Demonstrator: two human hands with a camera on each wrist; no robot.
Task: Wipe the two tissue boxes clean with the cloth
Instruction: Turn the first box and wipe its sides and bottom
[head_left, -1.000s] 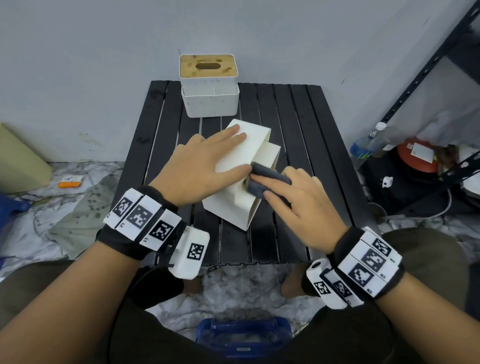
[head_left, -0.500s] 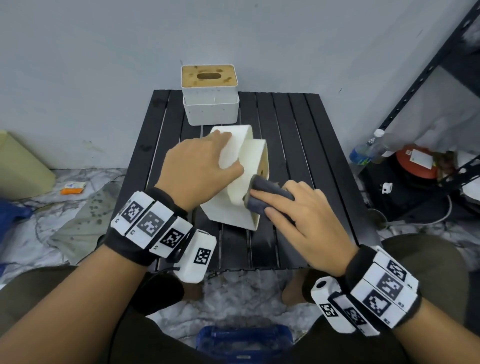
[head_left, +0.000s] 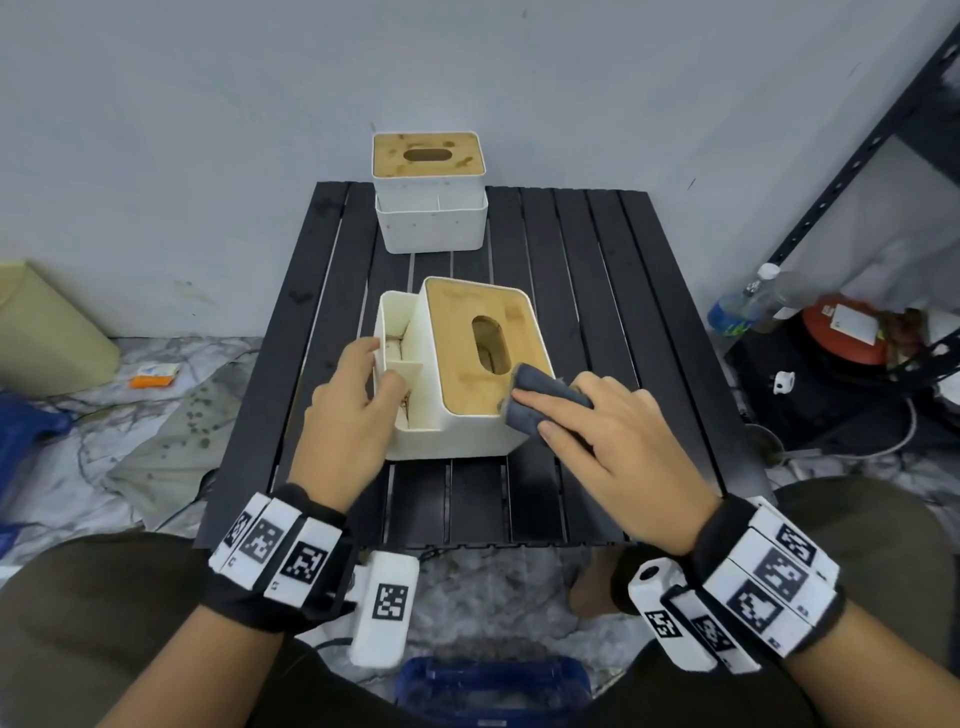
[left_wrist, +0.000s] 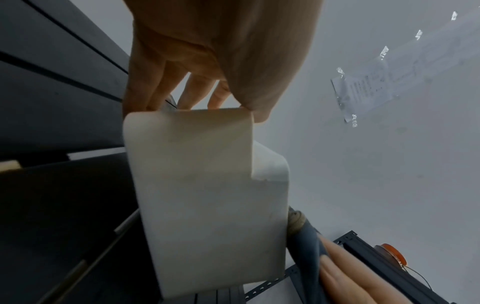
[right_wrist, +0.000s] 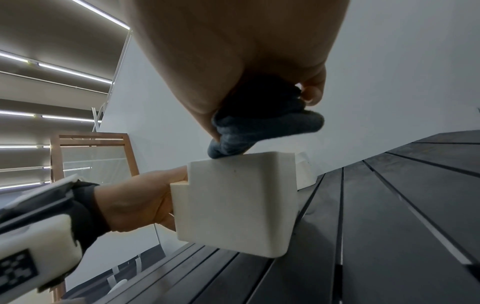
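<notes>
Since a second ago I've tipped the near tissue box (head_left: 467, 374) upright mid-table, left hand (head_left: 345, 415) curled round its stiff, light side pocket, right hand (head_left: 613, 447) pinching the soft cloth (head_left: 540, 397) on its lid corner.

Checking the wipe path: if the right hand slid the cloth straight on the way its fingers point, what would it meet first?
Probably the oval slot in the near tissue box's wooden lid, just beyond the cloth the right hand holds.

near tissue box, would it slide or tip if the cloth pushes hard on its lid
The near tissue box looks like light, stiff plastic on a smooth slatted table, so it would probably slide. The left hand grips its side compartment, likely bracing it. The cloth presses at the lid's corner, so tipping seems possible.
</notes>
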